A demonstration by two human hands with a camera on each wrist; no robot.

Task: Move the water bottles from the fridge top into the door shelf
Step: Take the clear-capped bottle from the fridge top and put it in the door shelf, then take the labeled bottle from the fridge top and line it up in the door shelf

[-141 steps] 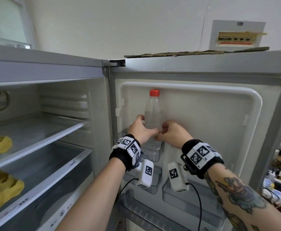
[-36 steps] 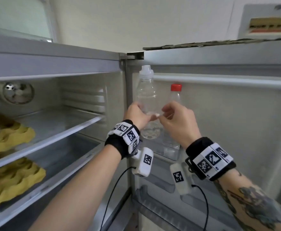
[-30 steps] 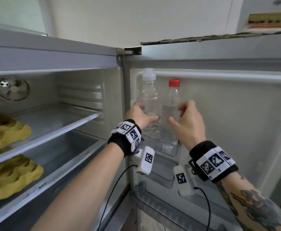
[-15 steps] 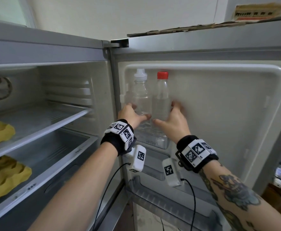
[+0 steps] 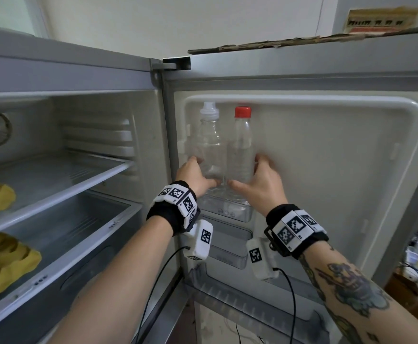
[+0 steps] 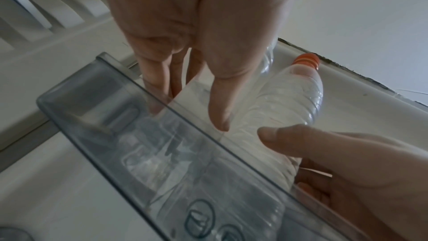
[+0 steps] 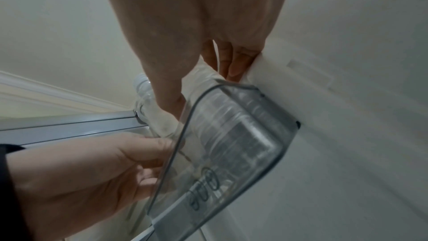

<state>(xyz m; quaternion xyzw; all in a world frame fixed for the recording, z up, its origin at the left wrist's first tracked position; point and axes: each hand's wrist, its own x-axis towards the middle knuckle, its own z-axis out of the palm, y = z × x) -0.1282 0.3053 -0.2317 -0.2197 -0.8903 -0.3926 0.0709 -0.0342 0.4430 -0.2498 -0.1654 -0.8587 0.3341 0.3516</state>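
Both bottles now stand upright, touching, in the top door shelf [image 5: 225, 211]: left hand [image 5: 195, 175] cups the white-capped bottle [image 5: 209, 145], right hand [image 5: 261, 181] apparently wraps the red-capped bottle [image 5: 242, 150]

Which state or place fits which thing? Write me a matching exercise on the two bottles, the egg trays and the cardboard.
Things:
1. white-capped bottle
2. red-capped bottle
3. yellow egg trays
4. cardboard sheet

Places or states:
A. on the fridge shelves
B. lies on the fridge top
C. held by the left hand
D. held by the right hand

Pairs: 1-C, 2-D, 3-A, 4-B
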